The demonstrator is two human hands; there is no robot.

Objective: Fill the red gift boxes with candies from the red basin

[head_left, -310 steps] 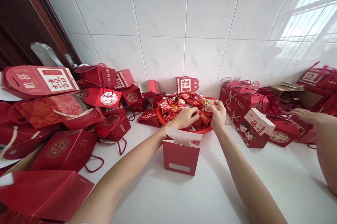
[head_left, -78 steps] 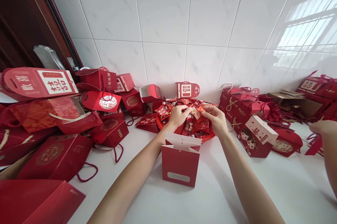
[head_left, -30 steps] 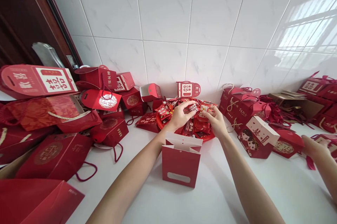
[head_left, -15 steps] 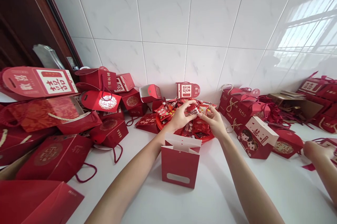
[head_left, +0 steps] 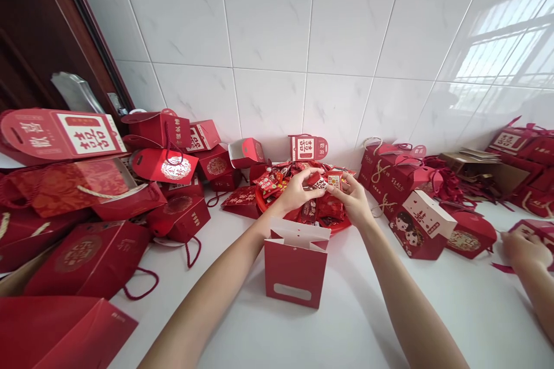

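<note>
Both my hands are above a red basin (head_left: 348,227) heaped with wrapped candies (head_left: 331,207). Closed fingers of my left hand (head_left: 296,193) hold a small red-and-white wrapped candy (head_left: 319,183). My right hand (head_left: 355,201) is pinched on a red candy packet (head_left: 334,180) with a yellowish label, beside the first one. The fingertips of the two hands nearly meet, and the far fingers are partly hidden. Nearer to me, between my forearms, an upright red gift box (head_left: 295,271) stands with its top open and a pale slot low on its front.
Red gift boxes (head_left: 90,256) are piled at the left. More boxes (head_left: 428,224) stand at the right, near an open brown carton (head_left: 480,167). A co-worker's hand (head_left: 526,248) touches a red box at the right edge. The tiled wall (head_left: 268,109) rises behind the basin.
The red packet at my right hand has come more upright beside the other candy. At the far right, the co-worker's hand has shifted slightly, and more of a red box shows by it.
</note>
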